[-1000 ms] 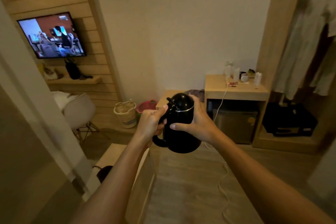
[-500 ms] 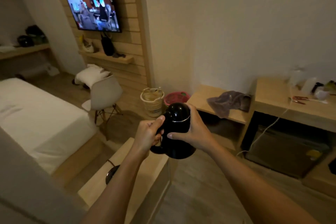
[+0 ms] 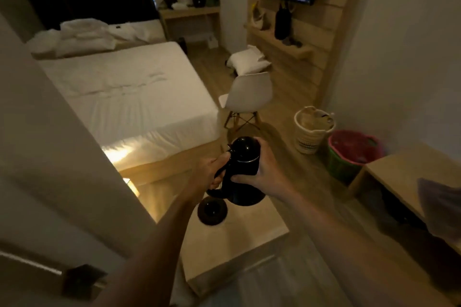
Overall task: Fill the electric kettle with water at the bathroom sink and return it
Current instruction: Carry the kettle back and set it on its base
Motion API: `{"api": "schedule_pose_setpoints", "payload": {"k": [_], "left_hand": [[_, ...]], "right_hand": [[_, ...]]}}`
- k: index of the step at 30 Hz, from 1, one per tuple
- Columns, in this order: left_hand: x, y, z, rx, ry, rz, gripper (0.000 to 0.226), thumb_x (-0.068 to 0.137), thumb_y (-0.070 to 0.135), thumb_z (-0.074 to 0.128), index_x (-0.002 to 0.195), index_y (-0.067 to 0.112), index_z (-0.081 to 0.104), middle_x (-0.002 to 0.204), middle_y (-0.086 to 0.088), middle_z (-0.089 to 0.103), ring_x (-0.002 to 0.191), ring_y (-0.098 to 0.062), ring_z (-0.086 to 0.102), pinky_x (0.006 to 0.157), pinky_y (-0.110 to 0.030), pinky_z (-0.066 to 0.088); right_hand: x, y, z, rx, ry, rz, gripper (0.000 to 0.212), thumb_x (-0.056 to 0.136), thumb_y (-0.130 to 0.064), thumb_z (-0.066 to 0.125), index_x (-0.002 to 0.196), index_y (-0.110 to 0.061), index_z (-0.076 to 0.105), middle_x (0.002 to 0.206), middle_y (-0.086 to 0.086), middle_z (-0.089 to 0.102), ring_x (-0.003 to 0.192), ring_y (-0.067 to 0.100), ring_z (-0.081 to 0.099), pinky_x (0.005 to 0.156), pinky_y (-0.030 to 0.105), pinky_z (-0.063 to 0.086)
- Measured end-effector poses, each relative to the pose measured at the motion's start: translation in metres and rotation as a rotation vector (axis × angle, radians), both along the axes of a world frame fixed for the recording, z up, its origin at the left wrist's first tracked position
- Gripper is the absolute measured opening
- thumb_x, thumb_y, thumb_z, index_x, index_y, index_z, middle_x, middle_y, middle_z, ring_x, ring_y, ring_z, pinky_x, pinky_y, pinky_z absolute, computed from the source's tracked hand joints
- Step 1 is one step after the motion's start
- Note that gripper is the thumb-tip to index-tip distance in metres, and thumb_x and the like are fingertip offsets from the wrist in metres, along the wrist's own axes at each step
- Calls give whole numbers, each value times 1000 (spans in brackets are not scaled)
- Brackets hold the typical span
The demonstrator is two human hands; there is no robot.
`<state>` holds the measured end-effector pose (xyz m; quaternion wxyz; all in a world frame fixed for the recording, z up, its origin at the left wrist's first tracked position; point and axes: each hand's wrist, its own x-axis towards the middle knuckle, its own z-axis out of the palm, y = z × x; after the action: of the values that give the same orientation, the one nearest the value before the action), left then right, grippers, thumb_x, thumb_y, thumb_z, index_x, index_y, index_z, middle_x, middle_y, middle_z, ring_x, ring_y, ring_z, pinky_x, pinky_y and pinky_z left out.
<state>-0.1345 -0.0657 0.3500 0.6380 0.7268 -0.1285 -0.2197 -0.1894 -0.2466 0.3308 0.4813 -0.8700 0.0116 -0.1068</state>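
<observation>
I hold the black electric kettle (image 3: 243, 177) upright in front of me with both hands. My left hand (image 3: 210, 173) grips its handle on the left side. My right hand (image 3: 262, 172) wraps around the body just under the lid. Just below the kettle, the round black kettle base (image 3: 212, 212) lies on a low wooden table (image 3: 237, 239), and the kettle hangs a little above and to the right of it.
A white bed (image 3: 129, 97) fills the left. A white chair (image 3: 249, 97), a woven basket (image 3: 311, 129) and a pink-rimmed basket (image 3: 354, 154) stand ahead on the wooden floor. A wooden bench (image 3: 404, 172) is at right, a wall (image 3: 45, 157) close at left.
My view has swung left and down, bringing the bed and the low table with the kettle base into sight. Both hands keep the same hold on the kettle, which is now above the table.
</observation>
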Motion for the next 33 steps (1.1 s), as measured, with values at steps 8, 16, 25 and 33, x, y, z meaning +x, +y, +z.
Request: {"api": "schedule_pose_setpoints", "payload": {"k": [8, 16, 25, 33], "left_hand": [[77, 32, -97, 52, 46, 216, 47, 95, 33, 59, 52, 18, 54, 43, 5, 47, 36, -10, 38, 43, -23, 30], [144, 46, -265, 80, 143, 327, 51, 89, 40, 63, 48, 13, 50, 43, -4, 45, 38, -14, 39, 43, -23, 30], [175, 47, -385, 96, 130, 385, 51, 81, 46, 63, 45, 14, 45, 42, -2, 42, 36, -12, 37, 41, -21, 29], [175, 57, -412, 81, 127, 375, 47, 88, 37, 60, 48, 16, 49, 41, 5, 45, 37, -8, 39, 44, -19, 33]], "right_hand": [[106, 27, -97, 62, 94, 190, 94, 67, -35, 91, 135, -52, 29, 141, 0, 39, 135, 19, 41, 114, 43, 41], [186, 38, -267, 47, 253, 248, 103, 66, -41, 90, 147, -29, 28, 147, -2, 37, 138, 20, 38, 116, 43, 39], [222, 46, -386, 35, 329, 267, 106, 70, -31, 91, 152, -16, 26, 150, 5, 35, 142, 22, 35, 118, 39, 37], [220, 57, -406, -27, 329, 281, 107, 71, -35, 88, 154, -16, 23, 153, 6, 31, 145, 23, 30, 119, 47, 36]]}}
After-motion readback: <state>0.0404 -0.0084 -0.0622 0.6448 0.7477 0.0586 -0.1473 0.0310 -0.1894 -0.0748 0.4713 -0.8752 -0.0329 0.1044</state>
